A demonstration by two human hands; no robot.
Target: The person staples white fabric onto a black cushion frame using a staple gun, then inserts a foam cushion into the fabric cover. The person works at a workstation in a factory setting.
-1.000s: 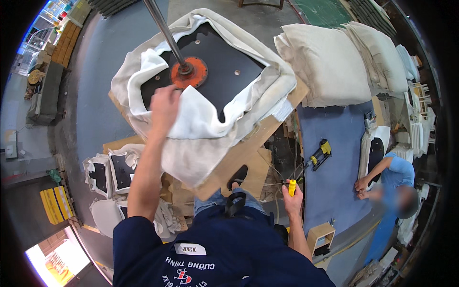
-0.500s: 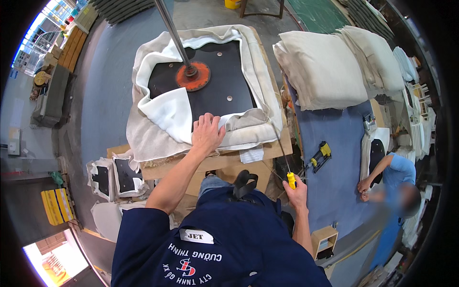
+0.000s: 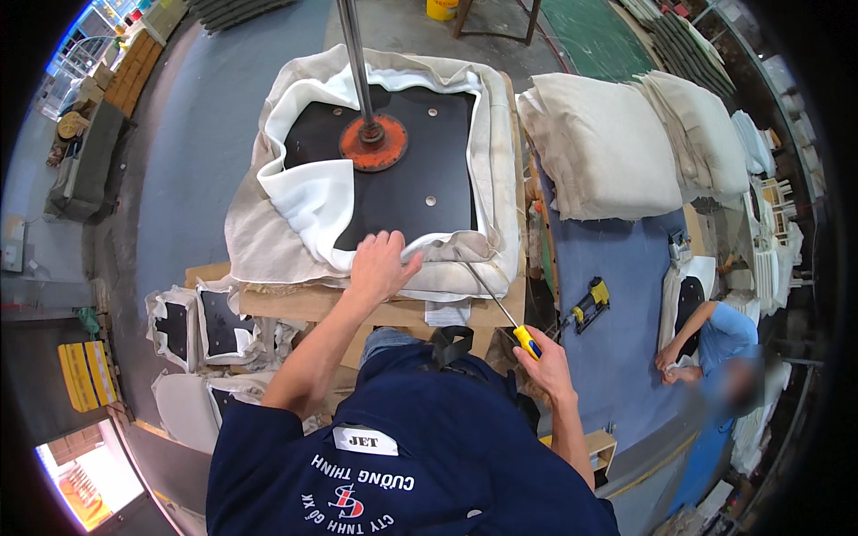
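Note:
A seat cushion lies upside down in front of me, its black base board [image 3: 402, 201] framed by white padding [image 3: 308, 201] and beige fabric [image 3: 259, 237]. A metal rod with a round orange pressing plate [image 3: 380, 143] stands on the board. My left hand [image 3: 382, 268] rests on the cushion's near edge, fingers lying over the fabric and thumb spread to the right. In my right hand [image 3: 547, 364] is a screwdriver [image 3: 528, 342] with a yellow and blue handle. Its long shaft points up and left, the tip at the folded fabric near the cushion's near-right corner.
A blue-topped table [image 3: 608, 268] on the right carries stacked beige cushions [image 3: 599, 147] and a yellow-black staple gun [image 3: 587, 305]. Beyond it, a person in a blue shirt [image 3: 728, 335] works on another piece. More upholstered seats [image 3: 223, 326] sit low at the left.
My right hand has moved slightly left and down, and the screwdriver now slants more to the left, its tip lower on the fabric. My left hand stays at the near edge.

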